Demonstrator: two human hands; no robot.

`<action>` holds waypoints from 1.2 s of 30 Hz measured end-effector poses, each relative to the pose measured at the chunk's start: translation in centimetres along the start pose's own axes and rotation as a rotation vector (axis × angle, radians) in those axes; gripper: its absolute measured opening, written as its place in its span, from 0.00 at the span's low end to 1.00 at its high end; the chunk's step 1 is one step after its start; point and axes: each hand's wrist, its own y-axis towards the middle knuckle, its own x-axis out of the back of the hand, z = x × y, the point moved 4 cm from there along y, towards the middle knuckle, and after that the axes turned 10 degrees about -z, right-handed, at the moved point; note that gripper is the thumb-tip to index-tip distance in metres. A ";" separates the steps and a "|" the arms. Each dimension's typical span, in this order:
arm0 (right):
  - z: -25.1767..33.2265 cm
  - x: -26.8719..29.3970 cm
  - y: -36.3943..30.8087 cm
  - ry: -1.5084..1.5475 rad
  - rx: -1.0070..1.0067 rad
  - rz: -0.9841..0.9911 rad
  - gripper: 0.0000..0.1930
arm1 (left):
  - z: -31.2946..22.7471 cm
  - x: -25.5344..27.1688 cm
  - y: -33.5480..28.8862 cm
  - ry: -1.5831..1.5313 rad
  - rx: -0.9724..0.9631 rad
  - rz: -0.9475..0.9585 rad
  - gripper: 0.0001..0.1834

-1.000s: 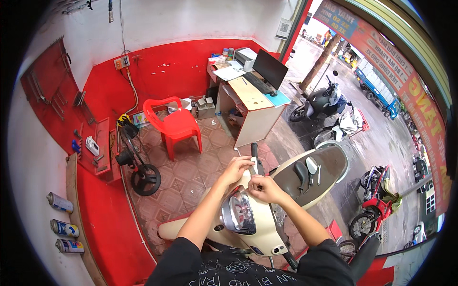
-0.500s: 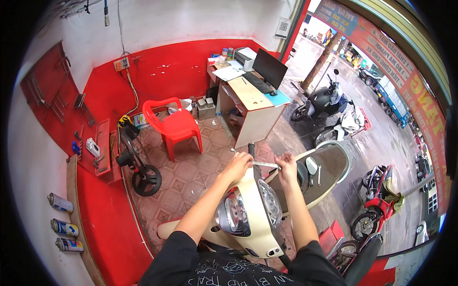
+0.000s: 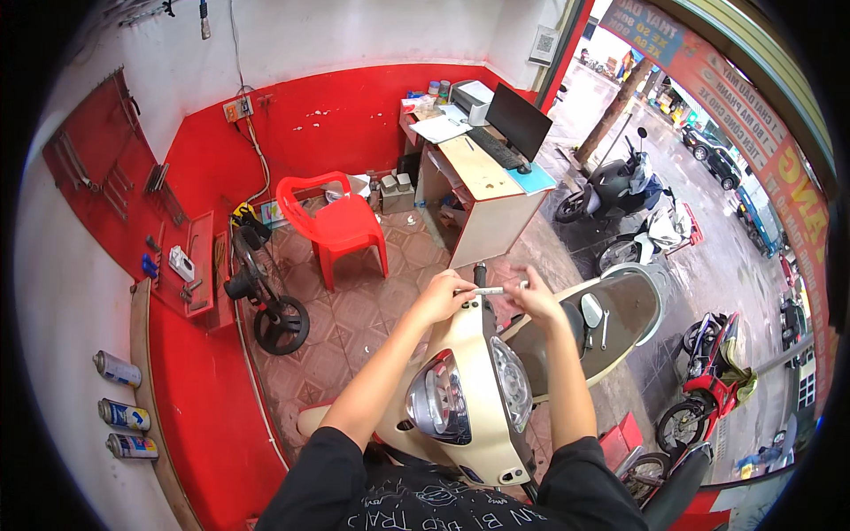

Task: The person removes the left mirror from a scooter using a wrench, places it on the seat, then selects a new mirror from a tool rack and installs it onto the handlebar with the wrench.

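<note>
A cream scooter (image 3: 482,389) stands in front of me with its headlights nearest my body. Above its handlebar, a slim silver metal tool (image 3: 489,290) spans the gap between my hands. My left hand (image 3: 443,297) is closed round its left part, close to the handlebar cover. At its other end, the fingers of my right hand (image 3: 535,299) are curled onto it, one finger raised. A black handlebar grip (image 3: 481,273) sticks out beyond the tool. On the scooter's brown seat (image 3: 633,305) lie a rear-view mirror (image 3: 591,310) and a combination wrench (image 3: 605,329).
Beyond the scooter are a red plastic chair (image 3: 341,221) and a desk (image 3: 496,226) with a monitor (image 3: 518,122). A black wheeled device (image 3: 282,323) stands at left, near wall-mounted spray cans (image 3: 124,414). A red motorbike (image 3: 704,380) is parked at right.
The view has shifted, so the room sits further right. My right hand has turned, one finger lifting, and the tool lies more level between my hands.
</note>
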 end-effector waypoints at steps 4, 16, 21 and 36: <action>0.0 3.9 -0.5 -0.381 -0.051 0.233 0.07 | -1.0 -1.1 -0.1 0.000 -0.181 0.037 0.16; -3.3 5.2 -2.3 -0.171 -0.194 0.173 0.04 | 0.5 -1.0 -1.5 -0.093 -0.023 0.003 0.17; -1.9 5.9 -3.4 -0.168 -0.035 0.118 0.06 | 0.5 -0.6 -1.3 -0.186 0.045 0.054 0.15; 5.1 8.6 -13.7 -0.057 0.590 -0.104 0.03 | 0.2 -1.1 -0.9 -0.156 -0.062 0.060 0.11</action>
